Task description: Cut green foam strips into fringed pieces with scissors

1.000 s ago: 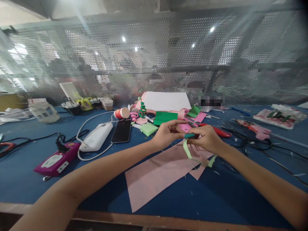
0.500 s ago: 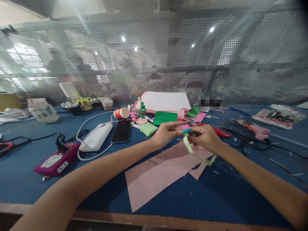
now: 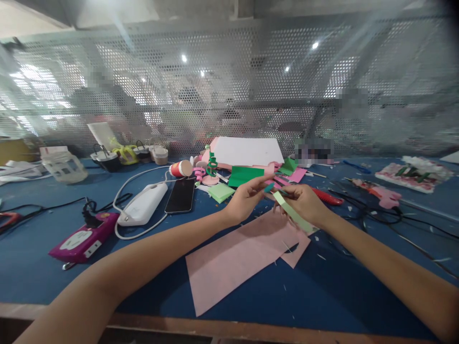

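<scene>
My left hand point(image 3: 247, 198) and my right hand point(image 3: 304, 203) meet above the blue table point(image 3: 71, 267), fingers pinched together. Between them runs a light green paper strip point(image 3: 292, 217), stretched straight from the fingertips down to the right past my right wrist. Both hands pinch its upper end. A large pink sheet point(image 3: 236, 255) lies flat on the table just below and in front of the hands.
Behind the hands lie green and pink paper scraps point(image 3: 247, 174), a white sheet point(image 3: 247, 150), red-handled scissors point(image 3: 324, 196) and a glue gun point(image 3: 376, 191) with black cables. To the left are a phone point(image 3: 181, 195), a white power bank point(image 3: 143, 204) and a magenta device point(image 3: 84, 237). A perforated metal screen stands at the back.
The green strip, curled in a loop under my right hand before, is now pulled out straight. Both hands rose slightly and shifted a little left.
</scene>
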`<state>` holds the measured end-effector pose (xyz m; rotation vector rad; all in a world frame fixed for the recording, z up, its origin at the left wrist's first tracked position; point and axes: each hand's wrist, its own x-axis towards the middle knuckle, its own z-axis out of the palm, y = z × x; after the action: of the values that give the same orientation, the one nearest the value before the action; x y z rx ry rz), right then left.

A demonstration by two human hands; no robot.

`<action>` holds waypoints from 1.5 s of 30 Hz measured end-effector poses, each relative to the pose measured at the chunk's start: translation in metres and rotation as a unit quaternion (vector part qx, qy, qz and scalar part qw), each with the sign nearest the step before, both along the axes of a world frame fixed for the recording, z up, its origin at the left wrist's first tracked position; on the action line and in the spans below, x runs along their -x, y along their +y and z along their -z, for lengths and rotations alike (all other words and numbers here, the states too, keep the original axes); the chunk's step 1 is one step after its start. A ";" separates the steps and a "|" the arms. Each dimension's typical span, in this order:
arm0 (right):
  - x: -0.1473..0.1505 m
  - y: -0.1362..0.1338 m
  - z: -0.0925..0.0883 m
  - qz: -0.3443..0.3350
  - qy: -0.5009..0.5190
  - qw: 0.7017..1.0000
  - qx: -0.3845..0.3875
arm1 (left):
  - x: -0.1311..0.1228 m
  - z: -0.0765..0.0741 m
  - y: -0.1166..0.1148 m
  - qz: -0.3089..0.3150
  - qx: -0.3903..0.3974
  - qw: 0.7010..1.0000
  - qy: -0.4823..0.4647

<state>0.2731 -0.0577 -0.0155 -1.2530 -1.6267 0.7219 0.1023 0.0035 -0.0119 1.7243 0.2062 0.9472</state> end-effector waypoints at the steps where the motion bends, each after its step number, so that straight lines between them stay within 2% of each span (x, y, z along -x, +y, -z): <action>1: -0.001 0.001 0.001 0.001 0.006 1.000 0.009 | 0.003 0.001 0.000 0.010 -0.022 1.000 -0.004; 4: -0.003 0.003 0.001 -0.012 0.015 0.999 0.040 | 0.010 0.004 0.001 0.035 -0.085 0.996 0.006; 9: -0.001 0.001 -0.001 -0.020 0.015 0.999 0.037 | 0.014 0.009 0.000 0.039 -0.153 0.987 0.027; 16: 0.003 0.000 0.002 0.023 -0.075 0.997 -0.028 | 0.007 0.011 0.004 -0.082 -0.149 0.980 0.103; 19: 0.004 0.001 0.002 0.027 -0.086 0.995 -0.051 | 0.004 0.014 0.010 -0.104 -0.153 0.974 0.131; 22: 0.008 -0.001 0.002 0.016 -0.072 0.997 -0.037 | 0.002 0.018 0.014 -0.114 -0.136 0.977 0.120; 27: 0.016 -0.005 0.001 -0.011 -0.045 0.999 0.009 | 0.002 0.017 0.014 -0.079 -0.110 0.986 0.096; 36: 0.012 -0.003 0.003 -0.038 -0.031 0.998 0.025 | 0.002 0.016 0.015 -0.054 -0.104 0.989 0.093; 41: 0.009 0.000 0.007 -0.047 0.003 0.998 0.052 | 0.001 0.017 0.013 0.002 -0.005 0.996 0.094; 45: 0.012 -0.001 0.008 -0.050 0.034 0.997 0.042 | 0.001 0.016 0.010 0.039 0.062 0.995 0.071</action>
<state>0.2615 -0.0585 -0.0233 -1.1983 -1.6271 0.8942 0.1011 0.0139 -0.0282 1.6734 0.2822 0.7404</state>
